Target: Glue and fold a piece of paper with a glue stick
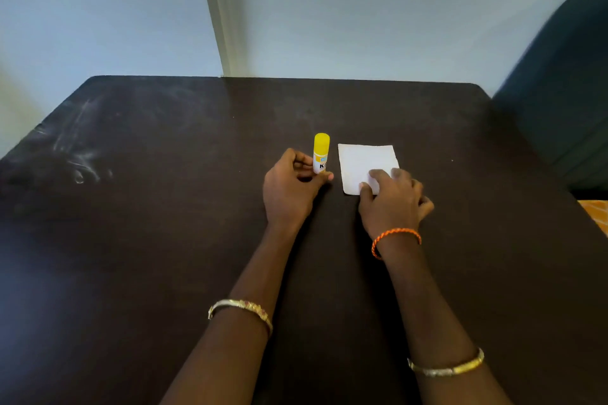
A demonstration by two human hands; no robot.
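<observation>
Left hand [289,187] pinches capped glue stick [321,153] upright; right hand [393,197] presses flat fingers on paper [365,164]. Risk: one-handed uncapping tips the stick.

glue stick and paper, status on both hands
Left hand grips upright glue stick, cap on. Right hand fingers on paper, flat on table. Nothing in the way.

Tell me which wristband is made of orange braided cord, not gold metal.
The orange braided cord band on the right wrist, just behind the right hand. The two gold metal bangles, and, sit further up the forearms.
</observation>
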